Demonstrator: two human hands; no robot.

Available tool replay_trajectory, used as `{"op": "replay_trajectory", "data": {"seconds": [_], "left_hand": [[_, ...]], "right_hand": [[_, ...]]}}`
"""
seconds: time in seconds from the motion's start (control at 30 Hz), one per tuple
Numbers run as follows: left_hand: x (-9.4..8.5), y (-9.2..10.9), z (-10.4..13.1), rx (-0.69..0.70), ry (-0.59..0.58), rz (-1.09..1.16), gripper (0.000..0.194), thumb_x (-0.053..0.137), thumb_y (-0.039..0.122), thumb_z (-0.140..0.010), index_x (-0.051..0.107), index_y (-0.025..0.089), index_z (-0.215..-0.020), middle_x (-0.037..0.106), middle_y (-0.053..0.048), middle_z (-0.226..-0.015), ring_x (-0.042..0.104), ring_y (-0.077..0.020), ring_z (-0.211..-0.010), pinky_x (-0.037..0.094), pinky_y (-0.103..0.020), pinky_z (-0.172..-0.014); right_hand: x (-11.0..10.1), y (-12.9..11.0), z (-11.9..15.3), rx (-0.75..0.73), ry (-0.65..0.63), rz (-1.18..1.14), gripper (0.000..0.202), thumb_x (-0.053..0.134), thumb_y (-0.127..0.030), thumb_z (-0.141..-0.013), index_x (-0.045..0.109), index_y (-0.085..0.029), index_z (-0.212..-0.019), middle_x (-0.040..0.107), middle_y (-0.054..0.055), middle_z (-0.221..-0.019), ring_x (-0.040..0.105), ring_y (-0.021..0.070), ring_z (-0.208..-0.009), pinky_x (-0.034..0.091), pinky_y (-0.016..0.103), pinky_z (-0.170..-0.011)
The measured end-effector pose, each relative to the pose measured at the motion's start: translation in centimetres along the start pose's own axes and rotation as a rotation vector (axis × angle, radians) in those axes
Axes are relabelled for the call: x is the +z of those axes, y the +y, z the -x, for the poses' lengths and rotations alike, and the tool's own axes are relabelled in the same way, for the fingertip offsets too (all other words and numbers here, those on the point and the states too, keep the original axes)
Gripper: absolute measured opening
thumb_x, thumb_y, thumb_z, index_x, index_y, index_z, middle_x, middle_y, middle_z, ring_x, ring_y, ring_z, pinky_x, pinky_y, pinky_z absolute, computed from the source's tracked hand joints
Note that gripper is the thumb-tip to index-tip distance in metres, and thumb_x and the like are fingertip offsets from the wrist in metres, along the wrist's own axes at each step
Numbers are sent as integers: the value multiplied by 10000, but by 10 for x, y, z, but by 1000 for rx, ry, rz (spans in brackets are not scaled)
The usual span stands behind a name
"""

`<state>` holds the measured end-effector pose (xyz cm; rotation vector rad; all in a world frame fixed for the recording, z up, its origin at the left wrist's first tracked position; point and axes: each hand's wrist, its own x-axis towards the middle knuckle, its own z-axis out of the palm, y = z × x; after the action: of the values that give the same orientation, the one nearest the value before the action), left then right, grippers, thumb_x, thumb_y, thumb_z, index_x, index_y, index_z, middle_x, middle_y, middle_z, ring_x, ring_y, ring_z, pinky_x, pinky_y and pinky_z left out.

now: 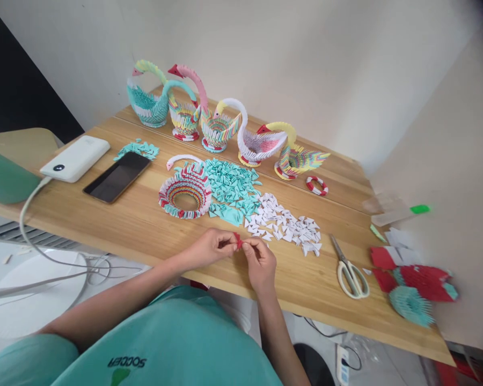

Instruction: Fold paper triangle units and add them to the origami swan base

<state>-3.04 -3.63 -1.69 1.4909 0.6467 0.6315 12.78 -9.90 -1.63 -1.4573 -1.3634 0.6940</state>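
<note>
Between my two hands, just above the table's front edge, is a small red folded paper piece (239, 244). My left hand (213, 249) pinches it from one side, and my right hand (261, 262) pinches it from the other. The fingertips partly cover it, so its full shape is hidden. Beyond my hands sits a round basket of folded paper pieces (168, 202) in red, white and other colours, with a white curved neck (185, 158) behind it. Piles of teal paper triangles (233, 185) and white paper triangles (285, 222) lie close by.
Several finished paper swans (261, 145) line the back of the wooden table (145, 236). A red-and-white ring (316, 186) lies near them. To the left are a phone (116, 177) and a power bank (77, 158) with a cable; scissors (349, 271) and red paper (426, 281) are right.
</note>
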Motion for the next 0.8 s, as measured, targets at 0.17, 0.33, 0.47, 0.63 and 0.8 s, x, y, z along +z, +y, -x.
{"op": "replay_trajectory", "data": {"seconds": [0.17, 0.33, 0.47, 0.63, 0.8], "left_hand": [[2, 0, -1, -1, 33, -10, 210, 534, 305, -835, 556, 139, -709, 487, 27, -635, 416, -92, -607, 327, -196, -560], [3, 1, -1, 36, 98, -54, 213, 547, 312, -847, 584, 140, -728, 538, 15, -667, 449, -101, -624, 341, -196, -570], [2, 5, 2, 73, 72, -79, 300, 489, 338, -908, 577, 138, -703, 544, 6, -669, 464, -104, -638, 356, -204, -594], [6, 7, 2, 10, 91, -20, 242, 585, 370, -854, 604, 133, -810, 520, 19, -671, 447, -98, -613, 341, -202, -559], [8, -1, -2, 13, 158, -42, 174, 583, 290, -834, 588, 128, -771, 516, 23, -672, 443, -92, -616, 339, -201, -573]], "right_hand": [[-1, 0, 0, 6, 8, -9, 200, 559, -345, -898, 651, -214, -779, 664, 1, -734, 595, 168, -701, 462, 282, -679], [0, -1, 0, 11, 18, -23, 183, 568, -338, -890, 649, -214, -783, 664, 3, -741, 596, 170, -711, 463, 283, -684], [1, -1, 0, 29, 35, -41, 189, 567, -327, -896, 636, -209, -766, 644, -11, -722, 581, 156, -693, 448, 268, -672], [1, -1, 1, 43, 52, -25, 202, 561, -341, -898, 630, -205, -767, 633, -11, -705, 566, 152, -665, 434, 261, -632], [3, 0, 2, 18, 40, -3, 199, 564, -338, -898, 633, -206, -766, 641, -5, -715, 579, 156, -674, 454, 271, -655]]}}
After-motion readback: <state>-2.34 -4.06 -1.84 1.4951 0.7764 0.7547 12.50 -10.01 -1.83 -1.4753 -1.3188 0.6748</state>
